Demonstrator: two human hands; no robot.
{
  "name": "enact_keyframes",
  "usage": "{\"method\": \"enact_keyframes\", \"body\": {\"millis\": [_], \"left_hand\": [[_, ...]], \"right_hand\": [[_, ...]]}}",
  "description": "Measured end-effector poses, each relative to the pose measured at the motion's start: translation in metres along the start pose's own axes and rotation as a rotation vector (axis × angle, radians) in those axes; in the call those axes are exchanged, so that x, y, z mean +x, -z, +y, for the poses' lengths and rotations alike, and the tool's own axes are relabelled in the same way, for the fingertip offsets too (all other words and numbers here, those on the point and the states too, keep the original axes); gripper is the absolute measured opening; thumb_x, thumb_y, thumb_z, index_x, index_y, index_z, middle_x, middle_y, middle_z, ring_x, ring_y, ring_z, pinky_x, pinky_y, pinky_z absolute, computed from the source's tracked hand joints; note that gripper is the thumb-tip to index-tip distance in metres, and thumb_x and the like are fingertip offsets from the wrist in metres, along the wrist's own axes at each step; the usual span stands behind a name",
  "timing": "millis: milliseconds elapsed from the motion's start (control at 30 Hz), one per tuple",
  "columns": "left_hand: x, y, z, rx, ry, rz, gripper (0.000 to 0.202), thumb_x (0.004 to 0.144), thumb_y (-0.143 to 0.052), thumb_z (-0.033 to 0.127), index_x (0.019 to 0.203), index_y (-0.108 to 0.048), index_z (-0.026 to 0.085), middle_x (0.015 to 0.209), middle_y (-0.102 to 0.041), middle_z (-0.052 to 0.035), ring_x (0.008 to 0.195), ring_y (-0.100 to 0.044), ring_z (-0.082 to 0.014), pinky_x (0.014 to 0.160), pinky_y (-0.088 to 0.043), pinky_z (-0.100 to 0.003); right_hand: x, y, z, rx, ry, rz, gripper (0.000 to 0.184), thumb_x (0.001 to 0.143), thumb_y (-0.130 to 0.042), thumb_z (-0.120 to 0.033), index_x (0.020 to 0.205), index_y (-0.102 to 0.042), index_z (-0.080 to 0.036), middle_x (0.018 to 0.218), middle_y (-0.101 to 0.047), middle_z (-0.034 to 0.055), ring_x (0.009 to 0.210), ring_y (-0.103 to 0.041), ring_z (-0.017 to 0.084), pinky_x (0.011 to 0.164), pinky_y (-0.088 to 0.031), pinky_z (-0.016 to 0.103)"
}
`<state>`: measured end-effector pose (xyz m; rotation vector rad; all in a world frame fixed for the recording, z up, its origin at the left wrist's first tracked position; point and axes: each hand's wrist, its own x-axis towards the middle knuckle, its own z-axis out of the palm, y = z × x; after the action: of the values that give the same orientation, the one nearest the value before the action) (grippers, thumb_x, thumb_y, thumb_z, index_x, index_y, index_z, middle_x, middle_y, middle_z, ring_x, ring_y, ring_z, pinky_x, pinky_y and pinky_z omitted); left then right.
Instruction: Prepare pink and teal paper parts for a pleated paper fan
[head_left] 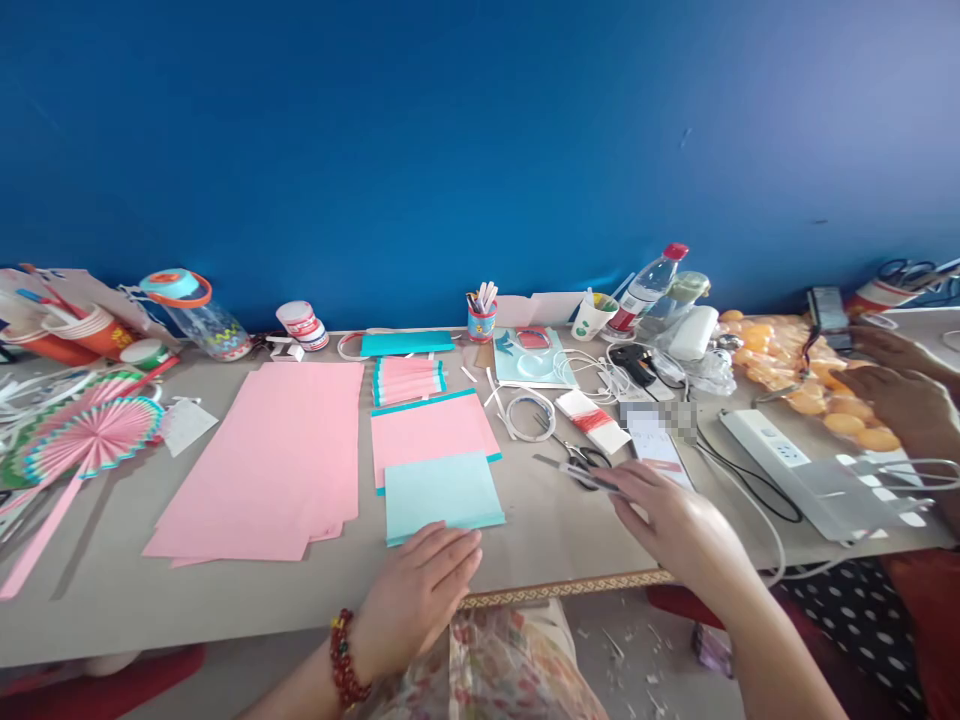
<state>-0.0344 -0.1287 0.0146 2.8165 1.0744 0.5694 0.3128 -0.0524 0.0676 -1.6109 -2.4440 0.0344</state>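
Observation:
My left hand [420,590] lies flat with fingers stretched out, touching the near edge of a light blue paper sheet [442,495] on the table. A pink sheet with a teal border [431,430] lies just behind it. My right hand [671,520] reaches toward the scissors [581,465], fingertips at their handles; the fingers look extended and hold nothing I can see. A folded pink and teal paper strip stack [409,380] sits further back.
A stack of large pink sheets [277,460] lies left, paper fans [90,435] beyond. Cups, a pen holder [481,318], bottles [649,285], cables, a power strip [780,455] and orange balls [795,375] crowd the back and right. Another person's hands [900,390] work at the right.

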Motion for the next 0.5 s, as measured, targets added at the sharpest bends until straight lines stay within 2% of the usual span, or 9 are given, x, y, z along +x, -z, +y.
{"method": "enact_keyframes", "body": {"millis": [133, 233, 367, 500], "left_hand": [[-0.002, -0.014, -0.004, 0.115, 0.005, -0.121, 0.053, 0.102, -0.043, 0.039, 0.15, -0.036, 0.015, 0.157, -0.039, -0.0075, 0.144, -0.035, -0.0232, 0.119, -0.03, -0.045], [-0.004, -0.019, -0.009, 0.113, 0.015, -0.161, 0.065, 0.102, -0.038, 0.05, 0.155, -0.025, 0.016, 0.161, -0.029, -0.0085, 0.149, -0.026, -0.0239, 0.121, -0.026, -0.045], [-0.003, -0.018, -0.013, 0.062, 0.042, -0.182, 0.078, 0.098, -0.035, 0.062, 0.157, -0.016, 0.016, 0.163, -0.023, -0.012, 0.149, -0.025, -0.0249, 0.121, -0.024, -0.045], [0.001, -0.016, -0.021, 0.053, 0.04, -0.193, 0.081, 0.096, -0.034, 0.066, 0.158, -0.016, 0.016, 0.161, -0.026, -0.0121, 0.148, -0.026, -0.026, 0.122, -0.021, -0.046]], "right_hand": [[-0.022, -0.016, -0.016, 0.303, 0.101, -0.07, 0.035, 0.099, -0.042, -0.026, 0.128, -0.061, -0.03, 0.119, -0.064, 0.0055, 0.104, -0.065, 0.017, 0.086, -0.053, 0.026], [-0.028, -0.032, -0.026, 0.395, 0.115, -0.106, 0.035, 0.101, -0.042, -0.025, 0.129, -0.061, -0.029, 0.116, -0.064, 0.0064, 0.105, -0.064, 0.017, 0.086, -0.053, 0.025], [-0.023, -0.045, -0.028, 0.398, 0.122, -0.065, 0.036, 0.101, -0.04, -0.024, 0.129, -0.062, -0.028, 0.113, -0.064, 0.0086, 0.102, -0.064, 0.018, 0.084, -0.054, 0.028], [-0.015, -0.05, -0.021, 0.366, 0.171, -0.034, 0.036, 0.1, -0.04, -0.021, 0.128, -0.064, -0.027, 0.111, -0.065, 0.0093, 0.101, -0.063, 0.02, 0.084, -0.055, 0.031]]}}
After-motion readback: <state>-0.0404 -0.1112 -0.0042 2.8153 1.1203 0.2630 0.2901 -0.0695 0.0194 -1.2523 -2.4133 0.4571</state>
